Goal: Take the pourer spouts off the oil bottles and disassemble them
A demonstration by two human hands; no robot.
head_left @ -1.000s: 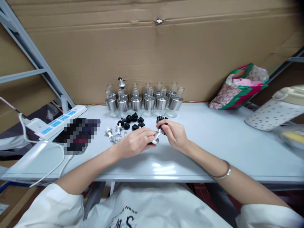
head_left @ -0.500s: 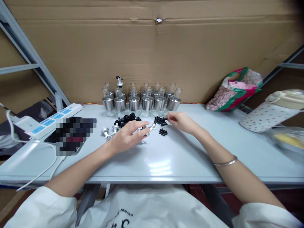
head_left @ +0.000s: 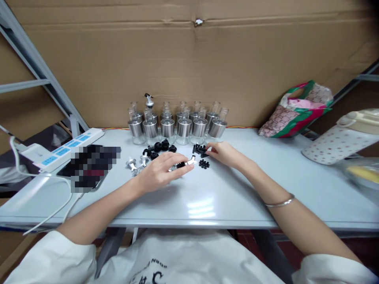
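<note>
My left hand (head_left: pixel 160 170) is closed on a silver pourer spout (head_left: pixel 193 160), which juts out past the thumb and forefinger with a dark tip. Silver pourer parts (head_left: pixel 130 163) lie left of this hand, and black stoppers (head_left: pixel 161 146) sit behind it. My right hand (head_left: pixel 223 153) pinches at the right edge of a pile of small black pieces (head_left: pixel 197 148); a black piece shows at its fingertips. Just in front of that pile is a cluster of small black rings (head_left: pixel 204 163).
Two rows of glass bottles with steel sleeves (head_left: pixel 184 128) stand at the back, one with a pourer (head_left: pixel 149 101) on it. At left lie a power strip (head_left: pixel 69 148), a phone and cables. A bag (head_left: pixel 293 112) and spotted flask (head_left: pixel 328 144) stand right.
My left hand has shifted slightly right and lower, and the silver spout in it shows more clearly. The right fingertips have dipped a little at the black pile.
</note>
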